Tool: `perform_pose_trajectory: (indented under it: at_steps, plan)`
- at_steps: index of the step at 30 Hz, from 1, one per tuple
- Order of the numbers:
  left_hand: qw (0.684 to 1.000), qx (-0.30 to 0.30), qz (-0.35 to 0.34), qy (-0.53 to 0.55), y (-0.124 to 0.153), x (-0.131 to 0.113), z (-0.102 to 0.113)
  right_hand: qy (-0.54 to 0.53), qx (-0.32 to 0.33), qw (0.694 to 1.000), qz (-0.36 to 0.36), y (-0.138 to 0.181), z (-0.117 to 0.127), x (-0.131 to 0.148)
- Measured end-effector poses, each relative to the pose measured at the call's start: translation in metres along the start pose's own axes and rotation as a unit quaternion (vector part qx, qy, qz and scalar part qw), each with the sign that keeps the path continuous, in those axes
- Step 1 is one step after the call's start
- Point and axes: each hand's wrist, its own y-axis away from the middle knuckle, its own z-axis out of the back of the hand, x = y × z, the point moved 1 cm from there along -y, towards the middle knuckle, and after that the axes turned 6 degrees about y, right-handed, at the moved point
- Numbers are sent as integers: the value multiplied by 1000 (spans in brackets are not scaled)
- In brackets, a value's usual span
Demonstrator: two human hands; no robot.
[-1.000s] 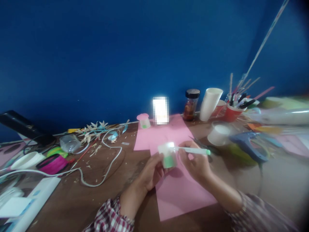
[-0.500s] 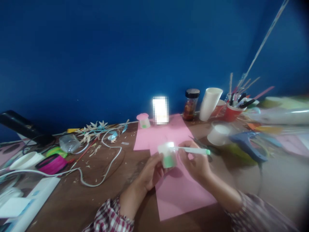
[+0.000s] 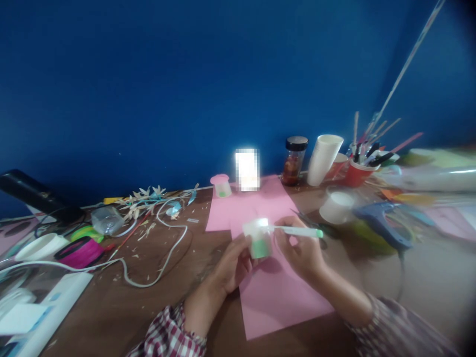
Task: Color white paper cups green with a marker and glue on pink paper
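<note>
The left hand [image 3: 238, 263] holds a small cup [image 3: 261, 245], pale on top and green lower down, with its fingers wrapped around the side. The right hand [image 3: 303, 253] pinches a white pen [image 3: 303, 231] with a green end. The pen's tip points at the cup, but it is too blurry to tell if they touch. The cup is up over the pink paper [image 3: 275, 307], which runs from near the counter's back edge toward its front edge. By the back edge of the counter [image 3: 178, 312], another little cup [image 3: 222, 190] with a pink top stands on the paper, next to a bright white shape [image 3: 247, 170] too fuzzy to name. To the right along that edge are a jar [image 3: 293, 163] with a black lid, tall white cups [image 3: 323, 161] that lean, and a red cup [image 3: 359, 176] full of sticks and pens. Dark scissors [image 3: 309, 220] lie just beside the right hand. A white cord [image 3: 174, 263] wiggles toward the counter's left side, near a bright pink roll [image 3: 80, 253].
</note>
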Motion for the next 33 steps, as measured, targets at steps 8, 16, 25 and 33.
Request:
perform_pose_trajectory:
  at_steps: [8, 16, 25, 33]
  plan:
    - [1000, -4, -2, 0, 0, 0, 0, -4, -2, 1000, 4, -2, 1, 2]
    - [1000, -2, -4, -3, 0, -1, -1, -5, -4, 1000, 5, -1, 1, 1]
    - [1000, 2, -6, -2, 2, -1, -1, 0, 0, 1000, 7, -2, 2, 2]
    - [1000, -7, -7, 2, 1, -2, -2, -3, 1, 1000, 2, -1, 2, 3]
